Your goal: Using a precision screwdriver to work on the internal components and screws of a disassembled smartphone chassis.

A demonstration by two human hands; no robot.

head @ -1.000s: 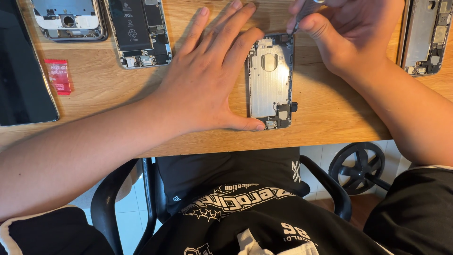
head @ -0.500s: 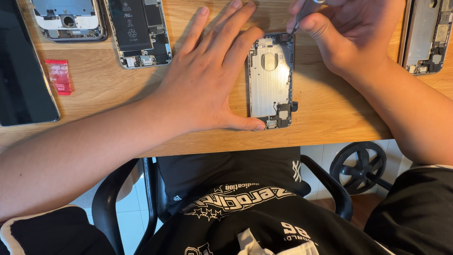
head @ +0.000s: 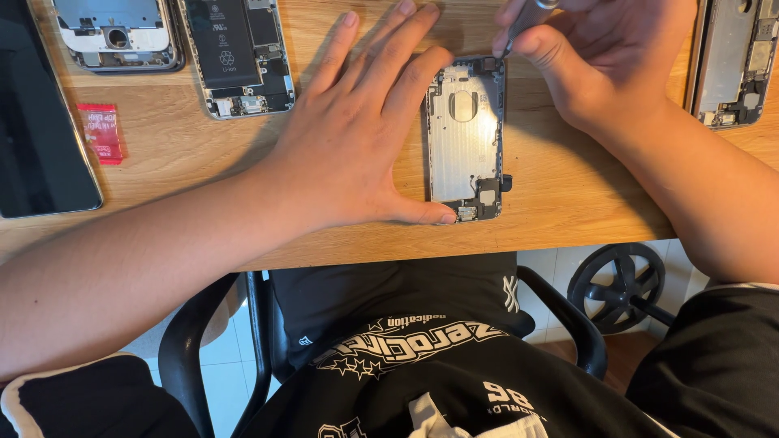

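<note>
Left hand (head: 357,138) flat beside phone housing (head: 464,138), right hand (head: 604,57) perhaps pinching tool (head: 519,24).

Opened phone housing (head: 464,138): a silver metal rear shell with dark edges lay flat on the wooden desk, inner side up, long axis running away from the person, near the desk's front edge. A round cut-out showed in its upper half; small dark parts sat at its lower end. Thin metal tool (head: 519,24): its tip met the shell's upper right corner.
</note>
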